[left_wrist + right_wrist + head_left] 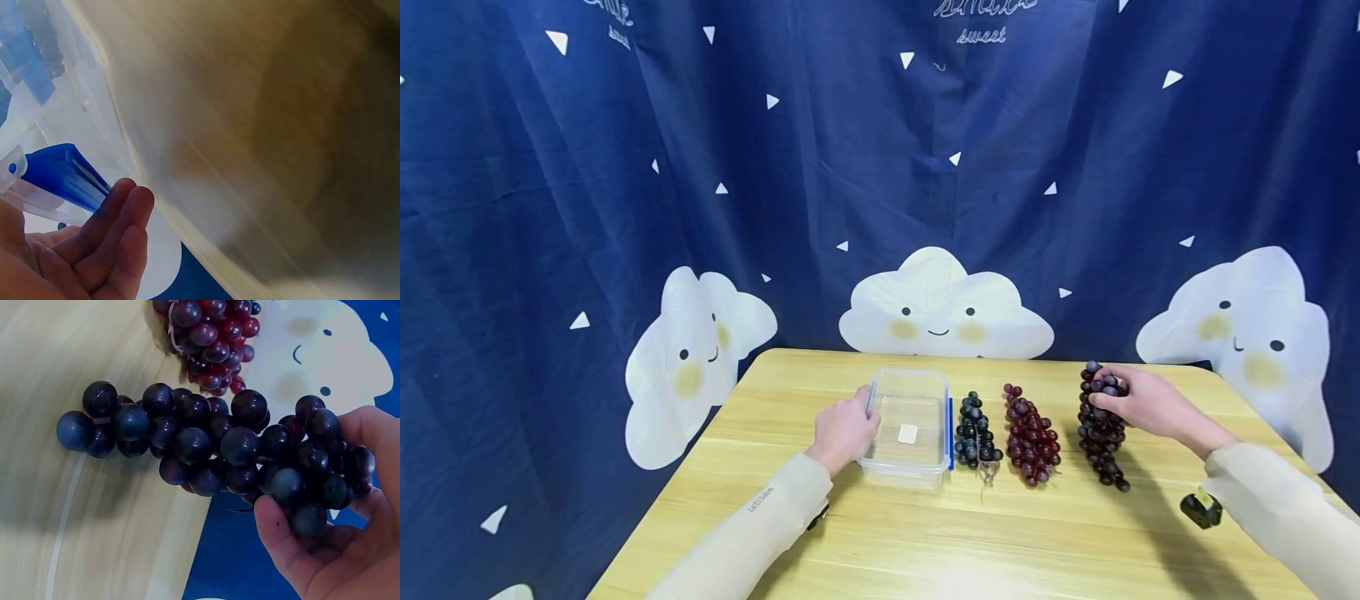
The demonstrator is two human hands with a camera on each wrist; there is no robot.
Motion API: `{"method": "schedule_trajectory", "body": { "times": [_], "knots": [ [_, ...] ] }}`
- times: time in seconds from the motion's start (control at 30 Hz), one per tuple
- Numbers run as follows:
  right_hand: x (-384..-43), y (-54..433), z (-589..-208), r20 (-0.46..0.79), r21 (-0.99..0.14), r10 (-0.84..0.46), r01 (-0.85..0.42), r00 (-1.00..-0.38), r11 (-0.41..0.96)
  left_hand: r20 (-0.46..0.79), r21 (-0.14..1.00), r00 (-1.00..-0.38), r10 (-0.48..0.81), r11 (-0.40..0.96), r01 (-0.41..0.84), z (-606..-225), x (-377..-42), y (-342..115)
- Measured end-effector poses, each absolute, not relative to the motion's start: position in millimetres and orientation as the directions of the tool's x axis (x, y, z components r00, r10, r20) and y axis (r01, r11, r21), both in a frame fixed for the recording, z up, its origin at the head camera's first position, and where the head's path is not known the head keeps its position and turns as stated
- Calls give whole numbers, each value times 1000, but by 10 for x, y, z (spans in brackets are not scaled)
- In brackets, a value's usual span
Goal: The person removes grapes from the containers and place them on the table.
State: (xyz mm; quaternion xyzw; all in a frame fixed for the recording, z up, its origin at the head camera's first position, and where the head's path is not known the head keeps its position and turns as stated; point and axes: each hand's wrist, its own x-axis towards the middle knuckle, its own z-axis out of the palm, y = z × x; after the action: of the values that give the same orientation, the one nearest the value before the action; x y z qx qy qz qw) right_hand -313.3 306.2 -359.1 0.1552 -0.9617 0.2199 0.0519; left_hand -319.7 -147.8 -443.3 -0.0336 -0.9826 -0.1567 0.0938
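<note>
My left hand (pixel 844 427) grips the left side of a clear plastic food container (pixel 901 475), its fingers curled by a blue latch (pixel 65 172) in the left wrist view. A white square lies on the container's bottom. At the right of the table my right hand (pixel 1157 406) pinches the upper end of a dark purple grape bunch (pixel 1099 433). In the right wrist view that bunch (pixel 194 444) stretches away from thumb and fingers (pixel 281 534), which press around several of its grapes. A blackish grape bunch (pixel 973 429) and a red grape bunch (pixel 1032 437) lie between the container and this hand.
Everything rests on a light wooden table (pixel 940 533). Behind it hangs a dark blue curtain (pixel 880 167) with white clouds and triangles. A small black device (pixel 1201 508) sits at my right wrist. The table's back edge runs just beyond the container.
</note>
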Motion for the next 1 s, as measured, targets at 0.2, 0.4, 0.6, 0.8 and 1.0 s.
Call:
{"method": "schedule_trajectory", "body": {
  "times": [0.2, 0.4, 0.6, 0.8, 1.0],
  "knots": [
    [-3236, 3050, -3640, 142, -414, -264, -299, -954, 859, 190, 306, -981, 33, 948, 91, -4435, -3204, -1475],
    [-3369, 3061, -3728, 127, -399, -254, -284, -959, 872, 189, 313, -981, 35, 945, 94, -4440, -3209, -1473],
    [-3489, 3033, -3793, 104, -405, -253, -274, -962, 873, 192, 317, -981, 34, 944, 94, -4434, -3198, -1476],
    [-3595, 3001, -3844, 105, -398, -265, -284, -959, 872, 181, 329, -983, 22, 941, 81, -4422, -3189, -1469],
    [-3683, 2973, -3872, 51, -405, -261, -259, -964, 877, 182, 328, -983, 19, 941, 79, -4431, -3198, -1466]
  ]
}}
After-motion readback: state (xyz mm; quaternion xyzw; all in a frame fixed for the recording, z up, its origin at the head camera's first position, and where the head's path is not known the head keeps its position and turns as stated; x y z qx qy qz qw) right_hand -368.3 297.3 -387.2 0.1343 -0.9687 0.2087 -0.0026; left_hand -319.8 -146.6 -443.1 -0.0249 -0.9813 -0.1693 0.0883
